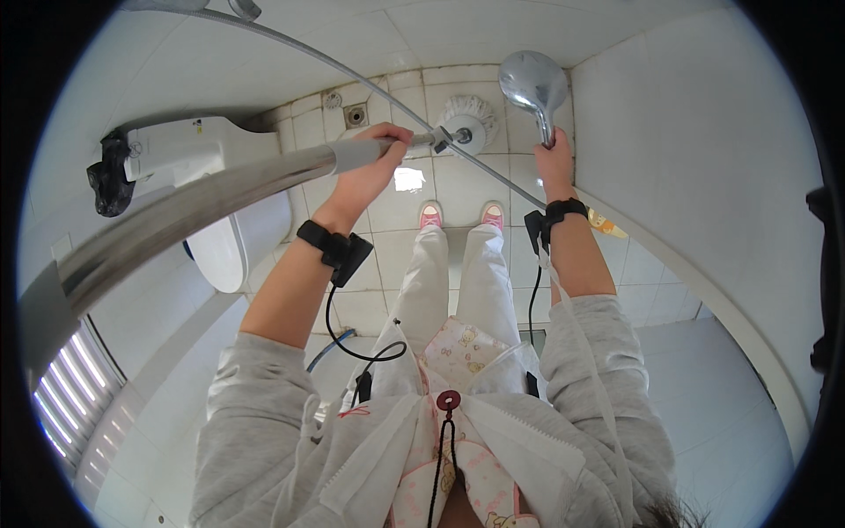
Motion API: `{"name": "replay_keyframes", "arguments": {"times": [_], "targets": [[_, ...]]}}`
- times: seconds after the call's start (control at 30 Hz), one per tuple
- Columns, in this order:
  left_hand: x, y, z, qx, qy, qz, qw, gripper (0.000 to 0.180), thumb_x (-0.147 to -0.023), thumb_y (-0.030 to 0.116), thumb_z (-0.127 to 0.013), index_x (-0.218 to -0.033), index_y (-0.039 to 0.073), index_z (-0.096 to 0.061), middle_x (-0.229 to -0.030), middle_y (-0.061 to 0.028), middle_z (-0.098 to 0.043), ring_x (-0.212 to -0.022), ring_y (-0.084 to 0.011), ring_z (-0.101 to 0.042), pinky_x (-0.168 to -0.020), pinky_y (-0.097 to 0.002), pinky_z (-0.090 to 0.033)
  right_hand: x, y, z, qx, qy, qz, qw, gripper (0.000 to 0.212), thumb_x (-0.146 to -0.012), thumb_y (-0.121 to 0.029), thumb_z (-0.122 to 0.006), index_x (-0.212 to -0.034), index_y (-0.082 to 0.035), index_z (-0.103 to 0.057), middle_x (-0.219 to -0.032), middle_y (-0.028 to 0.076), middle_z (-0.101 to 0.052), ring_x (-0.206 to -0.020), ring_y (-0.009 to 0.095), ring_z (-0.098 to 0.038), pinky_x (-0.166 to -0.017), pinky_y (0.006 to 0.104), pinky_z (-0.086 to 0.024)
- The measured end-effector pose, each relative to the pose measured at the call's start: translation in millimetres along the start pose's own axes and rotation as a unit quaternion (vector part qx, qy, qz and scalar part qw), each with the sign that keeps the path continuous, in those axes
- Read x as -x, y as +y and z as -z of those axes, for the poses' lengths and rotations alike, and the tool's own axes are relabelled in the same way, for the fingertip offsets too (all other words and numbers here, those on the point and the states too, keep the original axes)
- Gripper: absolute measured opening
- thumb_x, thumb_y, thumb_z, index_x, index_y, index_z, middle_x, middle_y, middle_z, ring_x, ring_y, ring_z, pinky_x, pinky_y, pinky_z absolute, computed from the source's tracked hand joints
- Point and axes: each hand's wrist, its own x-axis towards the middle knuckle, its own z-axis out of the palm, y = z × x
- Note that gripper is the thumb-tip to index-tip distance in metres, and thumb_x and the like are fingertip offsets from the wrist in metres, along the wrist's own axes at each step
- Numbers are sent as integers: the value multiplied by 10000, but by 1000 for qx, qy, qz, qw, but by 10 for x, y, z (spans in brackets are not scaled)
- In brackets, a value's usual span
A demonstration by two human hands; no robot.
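**Brush and shower head held over the tiled floor**

We're looking straight down in a tiled bathroom. The left hand (370, 167) is wrapped tight around the grey grip of a long metal handle (194, 207), fingers fully closed around it, and at the far end of that handle a round white brush head (471, 119) sits against the floor tiles (400, 216) near the far wall. The right hand (554, 163) is closed around the stem of a chrome shower head (532, 84), holding it upright just right of the brush, its face turned away from us. A silver hose (352, 75) runs from it up and across to the top left corner.

Containers? One: the white toilet (233, 242) at the left edge of the floor, lid down, so its contents cannot be seen. A small floor drain (356, 114) sits by the far wall, left of the brush. Pink shoes (459, 216) stand mid-floor, just behind the brush. Both wrists carry black straps, cable hanging from the left one.
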Motion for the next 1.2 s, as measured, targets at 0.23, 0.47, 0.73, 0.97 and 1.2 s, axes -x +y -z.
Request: {"name": "replay_keyframes", "arguments": {"times": [0.23, 0.47, 0.73, 0.97, 1.2], "targets": [[-64, -25, -4, -64, 2, -38, 997, 142, -772, 122, -582, -845, 8, -626, -781, -61, -646, -726, -127, -571, -668, -241, -444, 21, -20, 70, -5, 3, 1, 1000, 342, -676, -60, -566, -1015, -35, -531, -678, 59, -499, -617, 186, -486, -590, 307, -409], [-89, 43, -10, -42, -20, 1, 999, 187, -836, 197, -612, -907, 24, -605, -987, -68, -627, -900, -124, -542, -809, -239, -411, 45, -6, 161, -2, 5, 10, 1000, 344, -671, -56, -568, -1014, -44, -546, -682, 42, -498, -620, 165, -483, -584, 300, -406], [-34, 338, -52, -24, -49, 10, 998, 280, -854, 318, -602, -807, 46, -553, -703, 21, -442, -695, -83, -378, -636, -221, -316, 48, -73, 236, 38, -3, 6, 999, 339, -666, -90, -568, -1003, -61, -544, -766, 128, -590, -721, 311, -579, -661, 381, -449], [-99, 593, -75, -1, -23, -40, 999, 283, -857, 302, -599, -745, 51, -531, -673, 23, -450, -660, -69, -373, -608, -218, -304, 79, -90, 269, 47, -11, -1, 999, 359, -670, -89, -563, -1029, -73, -545, -795, 139, -603, -755, 326, -588, -676, 388, -452], [-119, 807, -163, 58, 16, -77, 995, 306, -814, 283, -657, -662, 58, -515, -597, 56, -364, -599, -57, -311, -530, -231, -256, 99, -116, 302, 23, 3, 4, 1000, 368, -659, -93, -575, -1025, -72, -549, -788, 129, -604, -742, 314, -588, -674, 381, -454]]}}
